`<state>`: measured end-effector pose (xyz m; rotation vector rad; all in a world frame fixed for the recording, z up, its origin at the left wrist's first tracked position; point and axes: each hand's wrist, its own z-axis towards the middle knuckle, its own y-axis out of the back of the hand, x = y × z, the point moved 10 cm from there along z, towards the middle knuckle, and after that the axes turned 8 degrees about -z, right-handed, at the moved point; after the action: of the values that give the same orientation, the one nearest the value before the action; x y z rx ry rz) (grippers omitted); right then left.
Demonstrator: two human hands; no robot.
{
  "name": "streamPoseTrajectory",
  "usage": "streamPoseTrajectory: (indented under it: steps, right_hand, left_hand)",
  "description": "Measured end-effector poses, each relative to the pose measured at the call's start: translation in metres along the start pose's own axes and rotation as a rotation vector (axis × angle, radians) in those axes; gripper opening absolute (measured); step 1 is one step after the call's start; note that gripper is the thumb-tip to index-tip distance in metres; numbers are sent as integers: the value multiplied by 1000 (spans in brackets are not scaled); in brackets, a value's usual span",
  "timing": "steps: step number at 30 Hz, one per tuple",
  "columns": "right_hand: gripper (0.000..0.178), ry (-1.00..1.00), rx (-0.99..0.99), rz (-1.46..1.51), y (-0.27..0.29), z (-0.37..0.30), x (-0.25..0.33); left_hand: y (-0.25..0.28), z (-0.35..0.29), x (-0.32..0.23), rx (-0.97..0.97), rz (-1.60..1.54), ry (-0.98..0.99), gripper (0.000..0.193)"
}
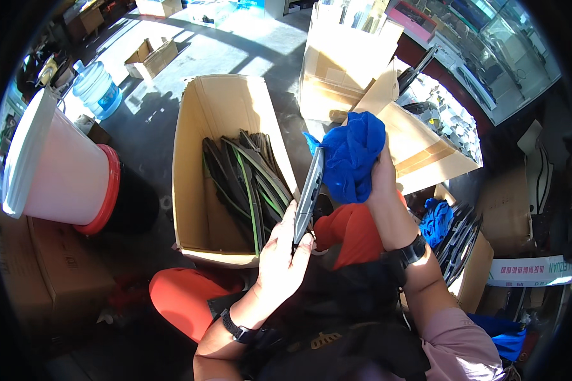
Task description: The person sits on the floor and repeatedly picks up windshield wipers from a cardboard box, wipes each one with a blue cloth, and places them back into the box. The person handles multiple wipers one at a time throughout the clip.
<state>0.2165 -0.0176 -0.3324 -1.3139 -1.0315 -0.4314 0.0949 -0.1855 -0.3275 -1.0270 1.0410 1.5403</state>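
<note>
My left hand (279, 261) pinches the lower end of a long, narrow grey strip (308, 198) with dark slots along its face, held upright and slightly tilted. My right hand (382, 174) grips a bunched blue cloth (353, 155), which lies against the strip's upper end. Part of the right hand's fingers is hidden behind the cloth. Just left of the strip stands a tall open carton (194, 136). Inside it lie several long, dark, curved strips (248, 184), some with green edges.
Right of my leg, a carton (476, 270) holds black slotted strips and another blue cloth (436, 221). Beyond are a carton (426, 149) of small pale pieces and a tall carton (337, 63). At left stand a white bucket (60, 165) and a water bottle (97, 92).
</note>
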Motion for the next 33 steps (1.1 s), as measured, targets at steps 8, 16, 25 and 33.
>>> streamPoseTrajectory:
  steps: [8, 16, 25, 33]
  right_hand:
    - [63, 327, 24, -609, -53, -74, -33]
    - [66, 485, 20, -772, -73, -62, -10]
    - [35, 12, -282, -149, 28, 31, -7]
    - [54, -7, 33, -46, -15, -35, -47]
  left_hand:
    - [-14, -15, 2, -56, 328, -41, 50]
    - [2, -9, -6, -109, 495, -9, 58]
    - [-20, -21, -17, 20, 516, -89, 64]
    - [-11, -1, 4, -39, 556, -45, 71]
